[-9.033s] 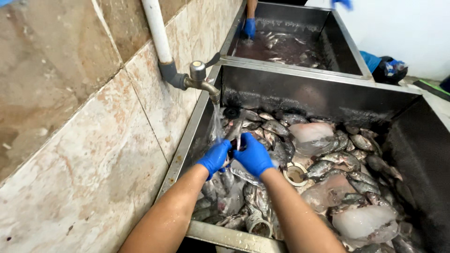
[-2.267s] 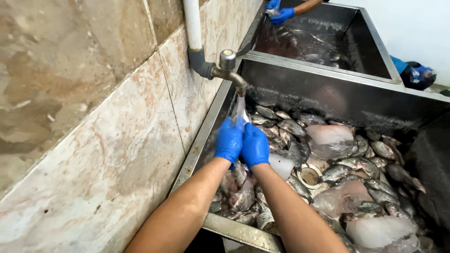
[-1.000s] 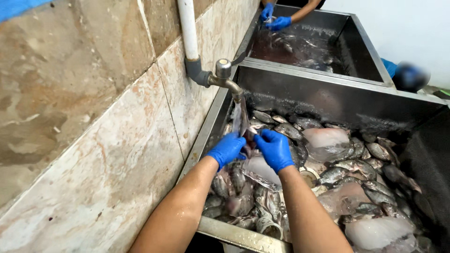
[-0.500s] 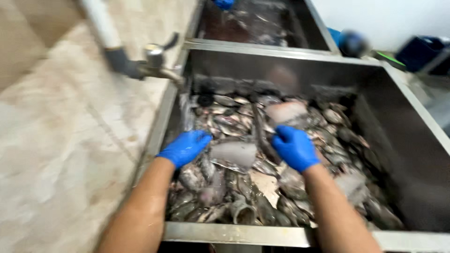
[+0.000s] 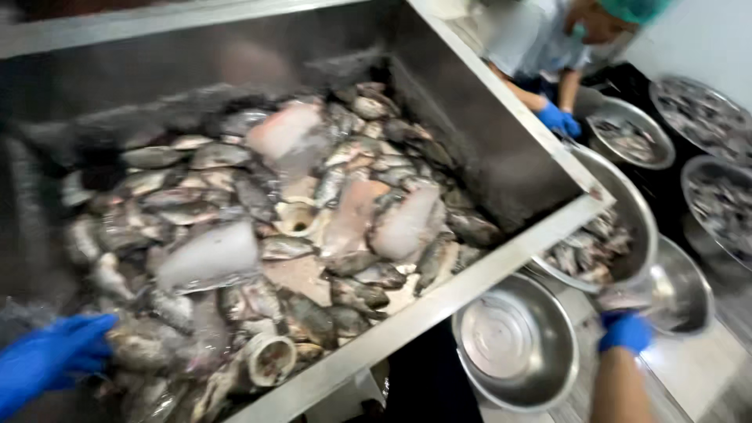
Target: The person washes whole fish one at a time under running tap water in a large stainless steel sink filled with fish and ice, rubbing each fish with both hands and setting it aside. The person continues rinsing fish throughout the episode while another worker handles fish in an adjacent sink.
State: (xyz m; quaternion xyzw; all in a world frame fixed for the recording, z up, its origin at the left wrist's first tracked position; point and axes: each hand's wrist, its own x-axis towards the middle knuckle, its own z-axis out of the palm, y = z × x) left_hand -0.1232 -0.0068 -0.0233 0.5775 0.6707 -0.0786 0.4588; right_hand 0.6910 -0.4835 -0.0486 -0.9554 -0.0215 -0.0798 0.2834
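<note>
Person's left hand (image 5: pixel 51 360) in a blue glove sits at the near left corner of the large stainless steel sink (image 5: pixel 501 258), resting against the heap of grey whole fish (image 5: pixel 258 235). Fingers look loosely curled and close together, touching fish at the near left edge of the heap; blur, so I cannot tell if they grip one. Pale frozen fish blocks (image 5: pixel 207 254) lie in the heap's middle.

Right hand (image 5: pixel 625 330), also blue-gloved, is outside the sink at near right, over the steel bowls on the floor. It seems to hold something pale and blurred (image 5: pixel 627 299) above a shiny bowl (image 5: pixel 681 286); cannot tell whether the fingers clamp it.

An empty round steel bowl (image 5: pixel 513 341) sits just below the sink's near rim. A steel bowl with fish (image 5: pixel 611 235) is beside it, farther right.

Far right, a co-worker's blue-gloved hands (image 5: pixel 560 119) reach over another fish-filled bowl (image 5: pixel 630 141).
</note>
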